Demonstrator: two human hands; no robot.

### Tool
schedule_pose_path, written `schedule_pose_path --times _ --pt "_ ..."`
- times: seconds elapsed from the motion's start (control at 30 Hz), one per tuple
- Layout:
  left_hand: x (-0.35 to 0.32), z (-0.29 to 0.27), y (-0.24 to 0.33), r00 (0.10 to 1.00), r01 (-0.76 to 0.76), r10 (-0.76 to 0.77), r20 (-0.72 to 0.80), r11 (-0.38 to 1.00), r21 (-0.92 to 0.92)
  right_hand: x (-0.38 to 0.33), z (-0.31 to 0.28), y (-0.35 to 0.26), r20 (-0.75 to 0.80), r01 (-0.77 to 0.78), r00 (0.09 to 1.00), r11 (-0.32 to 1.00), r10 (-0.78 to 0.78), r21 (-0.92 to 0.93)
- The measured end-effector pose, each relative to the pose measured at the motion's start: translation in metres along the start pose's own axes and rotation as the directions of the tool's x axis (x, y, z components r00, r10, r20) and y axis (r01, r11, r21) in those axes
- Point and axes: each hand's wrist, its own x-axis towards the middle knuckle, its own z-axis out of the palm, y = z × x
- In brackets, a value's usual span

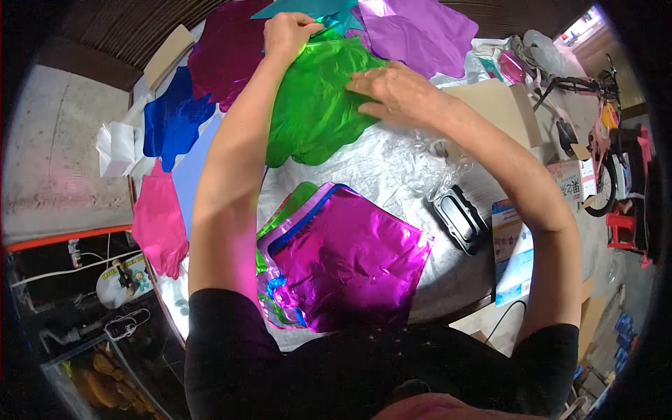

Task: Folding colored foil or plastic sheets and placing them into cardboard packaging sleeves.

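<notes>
A flat green foil balloon [315, 105] lies on the table's silver cover [378, 168] at the far side. My left hand [288, 33] grips its far upper edge. My right hand [393, 89] lies flat on its right side, fingers pressed down on the foil. Nearer to me sits a stack of flat foil balloons [343, 259] with a magenta one on top and green, blue and pink edges showing beneath.
More foil balloons lie around: dark magenta [224, 56], blue [171, 119], pink [157, 224], purple [420, 31], teal [308, 8]. A black hand tool [460, 218], clear plastic wrap [427, 161], cardboard [497, 105] and a blue-white packet [512, 252] are at the right. A bicycle [595, 133] stands beyond.
</notes>
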Motion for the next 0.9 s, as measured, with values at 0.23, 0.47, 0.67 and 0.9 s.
schedule_pose_path --times 0.23,0.47,0.67,0.9 --pt "-0.001 -0.005 -0.014 0.998 0.07 -0.07 0.001 0.994 -0.084 0.074 -0.014 0.039 0.02 -0.275 0.961 0.961 0.275 -0.003" --pt "0.003 0.004 -0.021 0.981 0.164 -0.118 0.151 0.925 -0.343 0.103 0.044 0.089 -0.53 -0.004 0.835 0.961 -0.15 -0.278" --pt "0.022 0.013 -0.061 0.937 0.329 -0.18 0.3 0.747 -0.578 0.107 0.039 0.069 -0.384 -0.125 0.923 0.959 0.019 -0.253" --pt "0.027 0.007 -0.015 1.0 -0.014 0.007 -0.021 0.93 -0.368 0.132 0.027 0.076 -0.047 -0.137 0.991 0.956 0.129 -0.261"
